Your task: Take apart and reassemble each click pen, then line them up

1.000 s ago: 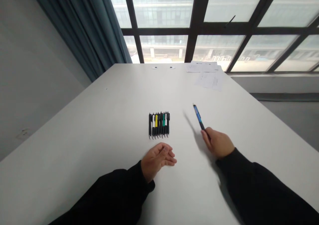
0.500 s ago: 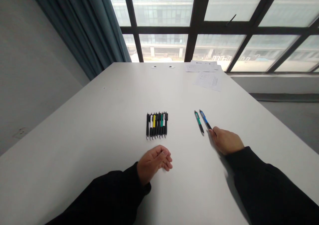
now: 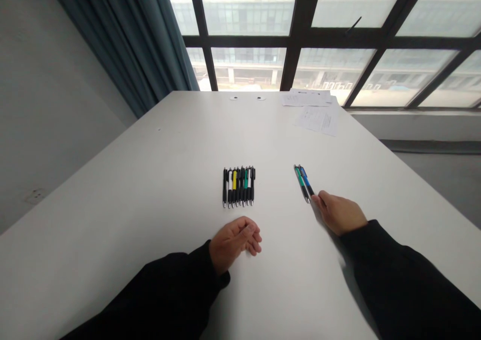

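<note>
Pinched at its lower end, a blue pen (image 3: 306, 178) with a black grip lies on the table under my closed right hand (image 3: 340, 213). Close along its left side is a green pen (image 3: 301, 180), nearly parallel to the blue one. My left hand (image 3: 236, 240) rests on its side on the table, loosely curled, with nothing in it and its fingers slightly apart. Just beyond it, several pens lie side by side in a row, among them a yellow pen (image 3: 234, 179), a white pen (image 3: 230, 181) and a black pen (image 3: 224, 187).
Everything lies on a white table (image 3: 180, 154). Printed papers (image 3: 306, 98) are at its far right corner. Two small round fittings sit near the far edge. Behind stand a dark-framed window (image 3: 248, 41) and a blue curtain (image 3: 131, 39).
My right hand has brought the blue pen leftward, narrowing the space between it and the green pen. My left hand keeps its place near the row. The view has shifted slightly.
</note>
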`<state>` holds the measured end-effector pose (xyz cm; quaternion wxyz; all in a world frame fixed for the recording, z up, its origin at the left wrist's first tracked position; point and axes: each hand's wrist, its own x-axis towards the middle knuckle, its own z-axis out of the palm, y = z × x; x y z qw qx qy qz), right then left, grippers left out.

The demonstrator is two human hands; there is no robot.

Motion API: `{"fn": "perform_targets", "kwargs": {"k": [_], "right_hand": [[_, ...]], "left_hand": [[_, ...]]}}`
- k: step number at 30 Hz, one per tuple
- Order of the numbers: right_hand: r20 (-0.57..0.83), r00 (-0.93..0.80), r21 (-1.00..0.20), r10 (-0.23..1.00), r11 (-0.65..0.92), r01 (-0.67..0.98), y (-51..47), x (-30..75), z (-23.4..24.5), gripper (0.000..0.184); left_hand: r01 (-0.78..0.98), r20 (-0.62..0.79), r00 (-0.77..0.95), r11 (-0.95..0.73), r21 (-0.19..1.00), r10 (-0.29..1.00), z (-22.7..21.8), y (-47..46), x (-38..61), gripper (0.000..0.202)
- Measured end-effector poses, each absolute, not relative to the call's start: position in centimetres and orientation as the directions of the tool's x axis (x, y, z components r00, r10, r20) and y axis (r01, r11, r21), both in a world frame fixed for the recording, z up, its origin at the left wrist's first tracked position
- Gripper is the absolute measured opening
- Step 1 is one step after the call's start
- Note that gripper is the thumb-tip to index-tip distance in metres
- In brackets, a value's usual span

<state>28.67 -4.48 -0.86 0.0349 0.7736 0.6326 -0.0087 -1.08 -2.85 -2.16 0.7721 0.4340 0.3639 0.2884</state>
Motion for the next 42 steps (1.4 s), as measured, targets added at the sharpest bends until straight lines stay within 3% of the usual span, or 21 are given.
{"fn": "perform_targets", "kwargs": {"k": [9,12,16,18,22,26,34,39,42], "right_hand": [[-0.006,0.194,-0.015,0.981,-0.194,0.981,-4.6,29.1,-1.1,0.028],[0.121,0.181,-0.059,0.976,-0.175,0.983,-4.9,28.9,-1.4,0.028],[0.290,-0.033,-0.184,0.956,0.089,0.979,-5.2,26.0,-1.4,0.033],[0.252,-0.180,-0.260,0.951,0.245,0.934,-4.9,23.4,-1.3,0.033],[0.232,-0.266,-0.371,0.936,0.338,0.865,-3.0,18.4,-1.0,0.035],[0.244,-0.206,-0.353,0.948,0.284,0.891,-0.9,16.4,-1.1,0.046],[0.280,-0.175,-0.220,0.944,0.241,0.945,-1.1,16.7,-1.5,0.022],[0.301,-0.085,-0.084,0.950,0.115,0.990,-0.6,17.8,-2.2,0.018],[0.326,-0.017,-0.114,0.945,0.057,0.992,-0.3,19.1,-2.7,0.018]], "left_hand": [[-0.115,-0.314,0.580,0.457,0.882,0.752,-2.3,-2.8,-1.0,0.047],[-0.107,-0.321,0.587,0.464,0.879,0.743,-2.2,-2.7,-0.9,0.048],[-0.010,-0.324,0.675,0.447,0.894,0.662,-2.0,-2.7,-1.0,0.059],[0.042,-0.289,0.748,0.392,0.919,0.597,-1.9,-2.7,-1.1,0.066],[0.033,-0.219,0.815,0.335,0.942,0.536,-1.8,-2.9,-1.3,0.071],[0.037,-0.203,0.794,0.288,0.957,0.573,-1.8,-3.3,-1.3,0.070],[0.045,-0.157,0.780,0.195,0.980,0.606,-1.4,-3.3,-1.2,0.071],[0.074,-0.183,0.785,0.203,0.976,0.592,-1.3,-3.2,-1.5,0.071],[0.096,-0.221,0.773,0.234,0.967,0.595,-1.5,-3.2,-1.6,0.070]]}}
